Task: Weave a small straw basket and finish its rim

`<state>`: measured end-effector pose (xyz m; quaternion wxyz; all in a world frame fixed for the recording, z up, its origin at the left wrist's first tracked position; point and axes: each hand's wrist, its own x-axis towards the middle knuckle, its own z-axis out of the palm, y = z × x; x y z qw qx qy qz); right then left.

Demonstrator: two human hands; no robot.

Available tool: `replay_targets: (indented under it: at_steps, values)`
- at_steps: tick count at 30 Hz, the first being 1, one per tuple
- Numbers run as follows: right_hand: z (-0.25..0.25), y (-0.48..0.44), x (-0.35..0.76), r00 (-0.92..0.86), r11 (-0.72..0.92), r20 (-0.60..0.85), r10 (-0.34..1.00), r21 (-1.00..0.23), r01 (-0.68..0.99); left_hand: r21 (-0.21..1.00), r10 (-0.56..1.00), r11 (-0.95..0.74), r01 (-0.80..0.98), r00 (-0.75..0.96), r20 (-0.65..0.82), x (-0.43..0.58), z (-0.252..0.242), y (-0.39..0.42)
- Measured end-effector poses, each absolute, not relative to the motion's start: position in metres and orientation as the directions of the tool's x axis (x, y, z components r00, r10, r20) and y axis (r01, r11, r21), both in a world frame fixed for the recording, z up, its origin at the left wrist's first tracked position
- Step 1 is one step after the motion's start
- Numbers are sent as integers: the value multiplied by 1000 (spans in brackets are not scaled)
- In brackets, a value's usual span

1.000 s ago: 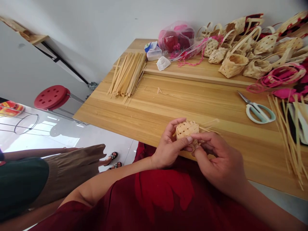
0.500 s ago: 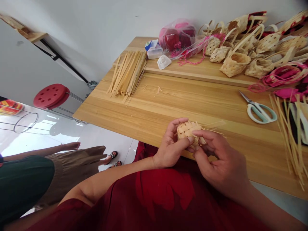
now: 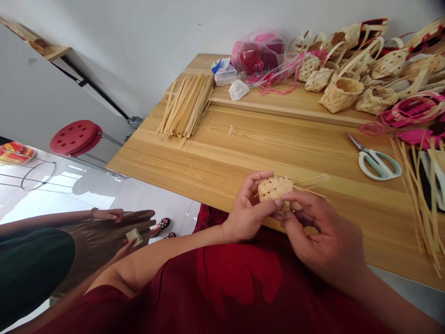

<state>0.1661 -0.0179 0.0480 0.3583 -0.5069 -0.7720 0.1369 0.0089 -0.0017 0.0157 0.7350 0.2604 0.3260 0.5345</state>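
Head view: a half-woven basket [image 3: 274, 189] sits cupped in the left hand [image 3: 247, 212], fingers curled over its far side and thumb pressed against its near face. The right hand [image 3: 321, 232] meets it from the right, forefinger and thumb seemingly pinching its lower edge, though the grip is partly hidden. Loose strip ends fan toward the scissors [image 3: 378, 161]. The basket is held left of and nearer than the scissors, above the table [image 3: 208, 167] edge.
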Motion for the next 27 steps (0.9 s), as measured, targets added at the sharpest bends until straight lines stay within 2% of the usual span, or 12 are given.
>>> replay_targets:
  at_steps: [4, 14, 21, 27]
  values:
    - [50, -18, 170, -245, 462, 427, 870, -537, 706, 730, 949, 311, -609, 246, -199, 8, 13, -2]
    - [50, -17, 167, -227, 457, 419, 879, -605, 652, 730, 954, 298, -615, 215, -209, 6, 14, 0]
    - [50, -14, 166, -257, 506, 469, 845, -543, 670, 733, 947, 320, -601, 224, -230, 6, 15, 0]
    - [52, -12, 164, -267, 504, 466, 843, -514, 694, 751, 963, 261, -606, 211, -165, 8, 13, 1]
